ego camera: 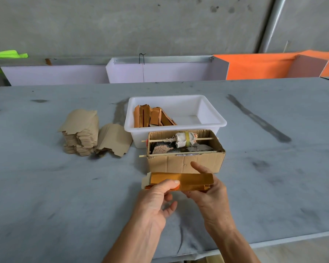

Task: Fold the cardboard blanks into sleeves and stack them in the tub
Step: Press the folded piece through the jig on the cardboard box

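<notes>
Two hands raised over table (46, 186): left hand (156, 198) thumb-pinches gold sleeve (190, 182); right hand (209, 194) grips far end, index finger extended.

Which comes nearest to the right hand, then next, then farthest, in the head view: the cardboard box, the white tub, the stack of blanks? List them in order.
From the right hand:
1. Cardboard box, just beyond the fingertips.
2. White tub, directly behind the box.
3. Stack of blanks, far off to the left on the table.
</notes>
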Demonstrator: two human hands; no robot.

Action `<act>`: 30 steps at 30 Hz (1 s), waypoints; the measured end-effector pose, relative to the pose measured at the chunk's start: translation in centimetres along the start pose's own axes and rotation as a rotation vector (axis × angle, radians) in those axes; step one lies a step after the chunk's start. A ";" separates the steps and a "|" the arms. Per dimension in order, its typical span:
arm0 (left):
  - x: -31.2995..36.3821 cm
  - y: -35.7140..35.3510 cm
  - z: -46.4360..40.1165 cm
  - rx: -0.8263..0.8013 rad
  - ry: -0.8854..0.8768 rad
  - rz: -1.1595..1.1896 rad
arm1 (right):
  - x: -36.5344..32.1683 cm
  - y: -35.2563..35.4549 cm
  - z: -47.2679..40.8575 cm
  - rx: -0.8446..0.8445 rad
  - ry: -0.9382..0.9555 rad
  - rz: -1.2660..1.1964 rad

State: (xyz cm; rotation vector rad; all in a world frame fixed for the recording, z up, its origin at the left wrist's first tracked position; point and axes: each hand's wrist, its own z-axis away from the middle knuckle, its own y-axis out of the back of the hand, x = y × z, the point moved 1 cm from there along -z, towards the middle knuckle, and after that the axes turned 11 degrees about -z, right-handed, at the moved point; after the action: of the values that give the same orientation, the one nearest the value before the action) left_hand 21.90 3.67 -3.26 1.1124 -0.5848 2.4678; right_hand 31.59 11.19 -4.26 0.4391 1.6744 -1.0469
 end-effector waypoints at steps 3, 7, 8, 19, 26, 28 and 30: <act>-0.1 -0.1 0.1 0.011 -0.043 -0.027 | 0.2 -0.2 0.6 0.023 -0.029 -0.106; -0.4 -0.2 0.4 0.011 -0.070 -0.048 | 0.8 -0.5 1.1 0.086 -0.108 -0.216; -0.5 -0.2 0.4 0.000 -0.066 -0.056 | 0.8 -0.4 1.0 0.104 -0.120 -0.227; -0.2 -0.3 0.5 0.002 -0.124 -0.016 | 0.7 -0.8 1.0 0.061 -0.318 -0.518; -0.5 -0.3 0.5 0.055 -0.197 -0.007 | 0.5 -1.8 2.2 -0.006 -0.389 -0.703; -0.8 -0.3 0.9 0.032 -0.240 -0.031 | 0.4 -2.3 2.0 0.091 -0.368 -0.551; -1.1 -0.1 1.3 -0.002 -0.269 -0.037 | 0.3 -2.4 1.6 0.189 -0.349 -0.492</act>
State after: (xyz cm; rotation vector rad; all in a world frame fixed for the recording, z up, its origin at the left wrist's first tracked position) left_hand 23.42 2.96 -3.30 1.4529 -0.6362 2.3021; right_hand 30.71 8.55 -3.61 -0.0500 1.4004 -1.5519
